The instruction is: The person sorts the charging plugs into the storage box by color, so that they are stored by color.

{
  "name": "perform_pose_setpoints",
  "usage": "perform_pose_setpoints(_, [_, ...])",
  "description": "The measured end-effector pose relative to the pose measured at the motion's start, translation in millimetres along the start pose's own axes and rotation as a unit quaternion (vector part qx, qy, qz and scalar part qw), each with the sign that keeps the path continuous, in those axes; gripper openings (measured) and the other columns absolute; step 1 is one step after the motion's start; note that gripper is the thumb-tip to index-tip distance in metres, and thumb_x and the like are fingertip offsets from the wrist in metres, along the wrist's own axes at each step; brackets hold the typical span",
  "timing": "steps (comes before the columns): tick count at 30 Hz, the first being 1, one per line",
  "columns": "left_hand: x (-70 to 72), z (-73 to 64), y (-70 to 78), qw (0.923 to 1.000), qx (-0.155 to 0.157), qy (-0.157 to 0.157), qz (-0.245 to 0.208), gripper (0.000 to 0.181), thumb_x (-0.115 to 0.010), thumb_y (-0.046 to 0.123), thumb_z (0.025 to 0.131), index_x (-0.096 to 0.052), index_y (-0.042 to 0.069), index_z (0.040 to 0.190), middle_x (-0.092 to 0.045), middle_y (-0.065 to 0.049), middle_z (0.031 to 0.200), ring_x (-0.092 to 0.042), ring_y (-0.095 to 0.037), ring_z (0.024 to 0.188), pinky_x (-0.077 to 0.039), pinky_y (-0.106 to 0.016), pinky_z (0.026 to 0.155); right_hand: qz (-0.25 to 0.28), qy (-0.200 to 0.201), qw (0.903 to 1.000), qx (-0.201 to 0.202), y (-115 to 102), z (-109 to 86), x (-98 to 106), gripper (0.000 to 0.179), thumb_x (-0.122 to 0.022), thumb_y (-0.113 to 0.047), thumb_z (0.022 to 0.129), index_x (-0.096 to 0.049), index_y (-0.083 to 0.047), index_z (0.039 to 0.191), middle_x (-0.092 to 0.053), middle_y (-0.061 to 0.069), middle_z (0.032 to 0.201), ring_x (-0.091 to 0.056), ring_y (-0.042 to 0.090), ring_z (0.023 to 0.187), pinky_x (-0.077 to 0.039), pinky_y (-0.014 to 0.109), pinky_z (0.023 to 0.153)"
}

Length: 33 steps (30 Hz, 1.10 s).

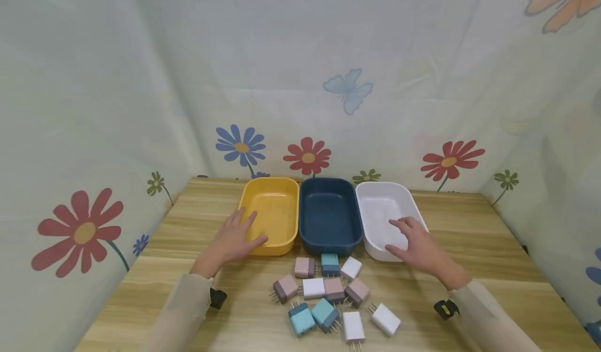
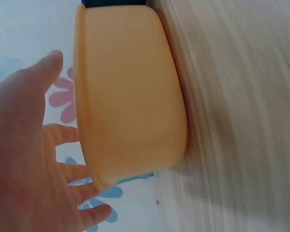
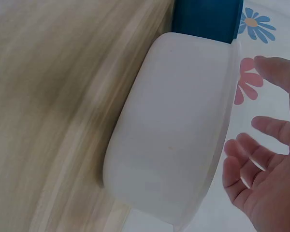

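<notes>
The left hand (image 1: 232, 241) is hovering at the near left of the yellow bin (image 1: 277, 216), its fingers spreading loosely — whether they are touching the rim, the views are leaving unclear; the right hand (image 1: 420, 245) is hovering over the white bin (image 1: 377, 216), its thumb standing apart and its fingers bending slightly, contact likewise uncertain; the dark blue bin (image 1: 331, 216) is standing between these 2; in front of the bins, between the forearms, 4 pink wall chargers (image 1: 285, 288), 3 teal wall chargers (image 1: 301, 318) and 4 white wall chargers (image 1: 385, 319) are lying mixed on the wood-grain table (image 1: 197, 211), prongs pointing various ways; a flower-printed backdrop (image 1: 281, 44) is hanging behind.
</notes>
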<state>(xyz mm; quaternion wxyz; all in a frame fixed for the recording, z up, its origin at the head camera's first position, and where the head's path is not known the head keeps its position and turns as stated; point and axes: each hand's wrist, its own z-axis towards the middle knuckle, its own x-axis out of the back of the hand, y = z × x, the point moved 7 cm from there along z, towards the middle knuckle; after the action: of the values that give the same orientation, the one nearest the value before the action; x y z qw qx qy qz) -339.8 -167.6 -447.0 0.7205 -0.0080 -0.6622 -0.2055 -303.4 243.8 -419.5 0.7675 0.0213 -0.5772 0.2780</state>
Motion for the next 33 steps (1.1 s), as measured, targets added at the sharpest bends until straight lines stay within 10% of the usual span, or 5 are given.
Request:
perform_pose_setpoints(16, [-6.0, -6.4, -23.1, 0.9990, 0.022, -0.024, -0.030, 0.102, -0.047, 0.069, 0.071, -0.014, 0.000, 0.139, -0.007, -0.022, 0.143, -0.013, -0.040, 0.126, -0.017, -0.053, 0.098, 0.064, -0.038, 0.9908, 0.113, -28, -15.3, -8, 0.040, -0.072, -0.028, 0.072, -0.056, -0.014, 0.107, -0.053, -0.007, 0.091, -0.047, 0.006, 0.071, -0.043, 0.023, 0.059])
perform_pose_setpoints(33, [-8.1, -6.2, -24.7, 0.9946, 0.053, -0.058, -0.068, 0.108, -0.052, 0.065, 0.072, -0.002, -0.004, 0.138, -0.001, -0.024, 0.142, -0.013, -0.039, 0.127, -0.019, -0.048, 0.099, 0.194, -0.175, 0.9517, 0.161, -58, -48.4, -35, 0.044, -0.072, -0.032, 0.071, -0.056, -0.011, 0.106, -0.058, -0.004, 0.093, -0.053, 0.011, 0.076, -0.044, 0.024, 0.061])
